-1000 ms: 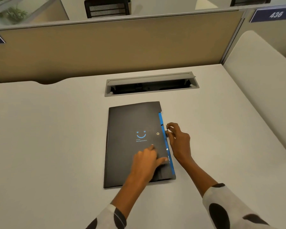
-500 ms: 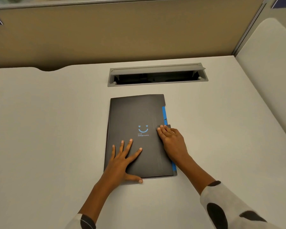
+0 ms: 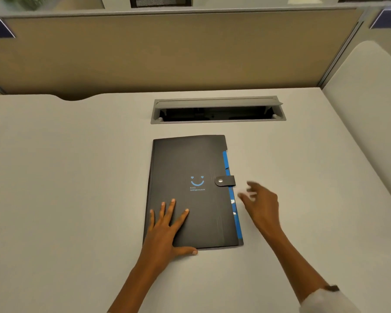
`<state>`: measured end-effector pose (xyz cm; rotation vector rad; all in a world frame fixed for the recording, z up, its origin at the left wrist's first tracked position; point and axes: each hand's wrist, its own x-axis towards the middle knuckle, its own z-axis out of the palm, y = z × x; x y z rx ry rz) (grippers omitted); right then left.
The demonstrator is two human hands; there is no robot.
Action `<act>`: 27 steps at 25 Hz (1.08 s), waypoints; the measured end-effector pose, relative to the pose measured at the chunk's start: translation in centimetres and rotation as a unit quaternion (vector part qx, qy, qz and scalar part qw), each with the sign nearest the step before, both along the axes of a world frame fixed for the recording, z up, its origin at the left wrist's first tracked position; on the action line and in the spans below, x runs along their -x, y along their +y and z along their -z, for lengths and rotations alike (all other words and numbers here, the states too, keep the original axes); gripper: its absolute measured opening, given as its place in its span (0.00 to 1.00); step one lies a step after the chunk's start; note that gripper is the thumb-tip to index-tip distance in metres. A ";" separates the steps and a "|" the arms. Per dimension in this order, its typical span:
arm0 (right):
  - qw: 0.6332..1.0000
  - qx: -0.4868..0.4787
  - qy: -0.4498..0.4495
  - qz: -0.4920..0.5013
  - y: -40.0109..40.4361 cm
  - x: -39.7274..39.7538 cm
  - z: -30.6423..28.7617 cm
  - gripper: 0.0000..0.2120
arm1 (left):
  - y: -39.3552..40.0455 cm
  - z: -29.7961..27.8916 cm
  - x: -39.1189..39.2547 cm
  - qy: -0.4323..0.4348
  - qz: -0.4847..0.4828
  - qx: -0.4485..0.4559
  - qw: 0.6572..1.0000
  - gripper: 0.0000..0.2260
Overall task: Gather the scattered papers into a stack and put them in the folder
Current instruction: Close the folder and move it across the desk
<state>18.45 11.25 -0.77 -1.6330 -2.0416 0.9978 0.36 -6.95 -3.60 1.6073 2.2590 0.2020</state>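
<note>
While the black folder (image 3: 191,190) lies closed and flat on the pale desk (image 3: 66,177), the left hand (image 3: 165,231) rests palm-down on its near left corner, fingers spread across the cover and the thumb stretched along the folder's near edge, touching the desk there. It presses on the folder and grips nothing. The right hand (image 3: 261,205) hangs just beside the folder's right edge, clear of it, with its fingers loosely spread and blurred; it holds nothing. On the folder's cover sits a small blue smiling face (image 3: 197,180) with tiny lettering under it, too small to read. Just right of the face, a dark strap with a metal snap (image 3: 224,180) folds over from the folder's right edge and lies flat on the cover. Blue tabs (image 3: 231,195) stick out along that same right edge. No loose papers show on the desk around the folder. Beyond the folder's far edge, set into the desk, is a grey cable slot (image 3: 218,109) with its lid tilted up. Behind that stands a tan divider panel (image 3: 167,53).
</note>
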 end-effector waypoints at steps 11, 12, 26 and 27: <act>0.992 0.097 0.031 -0.078 -3.0 5.5 1.2 0.22 | -0.5 -1.3 2.0 -0.011 -0.175 0.064 0.982 0.38; 0.989 0.090 0.027 -0.113 -2.9 7.0 1.2 0.23 | -0.8 -1.5 3.2 -0.022 -0.197 0.047 0.979 0.37; 0.907 -0.033 -0.040 -0.419 -2.9 24.9 2.8 0.24 | -1.5 -1.5 19.1 0.116 -0.269 0.063 0.954 0.21; 0.905 -0.040 -0.042 -0.421 -2.6 25.9 2.9 0.23 | -1.0 -1.6 20.2 0.109 -0.271 0.059 0.954 0.20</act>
